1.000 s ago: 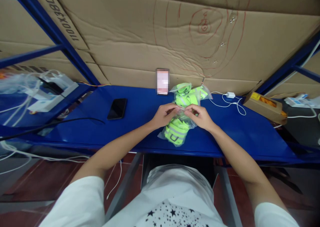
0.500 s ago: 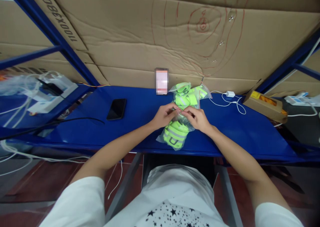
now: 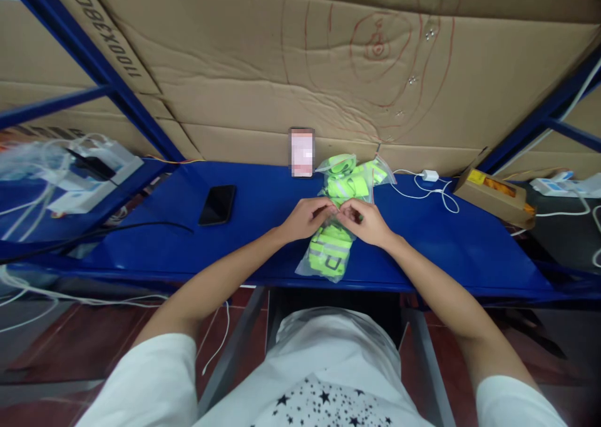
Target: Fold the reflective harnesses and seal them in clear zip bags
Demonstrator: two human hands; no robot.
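A clear plastic bag (image 3: pixel 327 252) with a folded neon-yellow reflective strap inside lies near the front edge of the blue table. My left hand (image 3: pixel 307 217) pinches the top edge of this bag between thumb and fingers. Close beside it, my right hand (image 3: pixel 364 219) pinches the same edge, and the fingertips of both hands nearly meet. Just beyond my hands, several more bagged neon-yellow straps (image 3: pixel 346 185) lie in a heap, partly hidden by my fingers.
A phone with a lit screen (image 3: pixel 302 153) leans on the cardboard wall (image 3: pixel 235 101). A dark phone (image 3: pixel 218 205) lies left on the blue table (image 3: pixel 263 195). At right are a white charger with cable (image 3: pixel 429 175) and an open cardboard box (image 3: pixel 493 198). Power strips (image 3: pixel 101 180) stand far left.
Both hands keep their pinch on the bag's edge, with fingertips shifting slightly. The lower part of the bag has turned and swung a little. The whole view has drifted slightly.
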